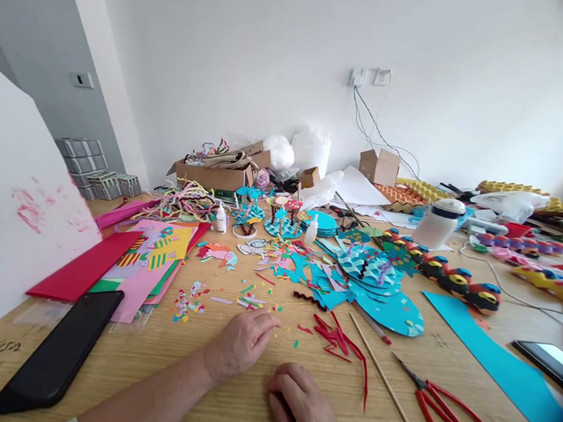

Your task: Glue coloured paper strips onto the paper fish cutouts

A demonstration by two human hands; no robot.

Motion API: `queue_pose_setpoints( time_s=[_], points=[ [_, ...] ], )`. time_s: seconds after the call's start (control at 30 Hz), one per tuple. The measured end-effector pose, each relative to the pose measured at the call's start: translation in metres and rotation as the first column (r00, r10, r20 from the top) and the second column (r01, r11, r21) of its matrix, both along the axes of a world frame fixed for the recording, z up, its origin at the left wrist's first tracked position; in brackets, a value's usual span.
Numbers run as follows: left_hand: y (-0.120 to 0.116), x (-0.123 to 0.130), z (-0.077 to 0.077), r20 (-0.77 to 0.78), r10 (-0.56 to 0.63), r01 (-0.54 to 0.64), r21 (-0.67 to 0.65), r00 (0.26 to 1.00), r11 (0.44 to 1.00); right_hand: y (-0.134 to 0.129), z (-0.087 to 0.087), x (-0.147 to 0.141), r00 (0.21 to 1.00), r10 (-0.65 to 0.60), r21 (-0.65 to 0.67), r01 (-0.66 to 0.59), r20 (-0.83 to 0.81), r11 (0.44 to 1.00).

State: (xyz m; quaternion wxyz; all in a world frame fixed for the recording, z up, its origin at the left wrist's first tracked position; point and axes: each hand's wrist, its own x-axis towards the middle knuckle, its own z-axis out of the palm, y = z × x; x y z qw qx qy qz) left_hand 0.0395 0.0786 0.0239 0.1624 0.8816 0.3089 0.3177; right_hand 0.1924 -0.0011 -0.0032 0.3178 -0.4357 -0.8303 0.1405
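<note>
My left hand [244,341] rests on the table with its fingers curled together and its fingertips pointing right. Small bits of cut paper lie just past its fingertips, and whatever may be inside it is hidden. Closer to me, my right hand [303,409] lies with bent fingers, its palm out of sight. Red paper strips [336,339] are to the right of both hands. Beyond my left hand is a heap of tiny colored confetti [189,301]. A thin wooden stick [387,384] and red-handled scissors [458,414] lie farther right.
A black phone [56,352] and colored sheets [90,262] are at the left. Blue paper discs [391,311], glue bottles [221,220] and pipe cleaners [183,200] spread behind. A blue strip [496,364] and another phone [552,366] lie right. Boxes [215,177] line the wall.
</note>
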Motion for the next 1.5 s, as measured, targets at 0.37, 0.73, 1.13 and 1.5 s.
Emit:
queue_pose_setpoints(
  time_s=[0.37, 0.73, 1.13, 1.5],
  points=[
    [-0.005, 0.003, -0.001, -0.033, -0.077, 0.076, -0.034, 0.996, 0.997, -0.004, 0.01, -0.004, 0.997, -0.077, -0.079, 0.074, -0.029, 0.994],
    [-0.009, 0.007, -0.001, -0.065, -0.114, 0.108, -0.086, 0.991, 0.99, -0.006, 0.016, -0.006, 0.99, -0.13, -0.122, 0.122, -0.058, 0.985],
    [-0.012, 0.009, -0.001, -0.088, -0.134, 0.132, -0.028, 0.987, 0.991, -0.005, 0.012, -0.006, 0.985, -0.139, -0.062, 0.134, -0.1, 0.989],
    [-0.01, 0.008, -0.004, -0.091, -0.121, 0.116, -0.057, 0.988, 0.992, -0.003, 0.009, -0.004, 0.991, -0.1, -0.041, 0.097, -0.089, 0.994]
  ],
)
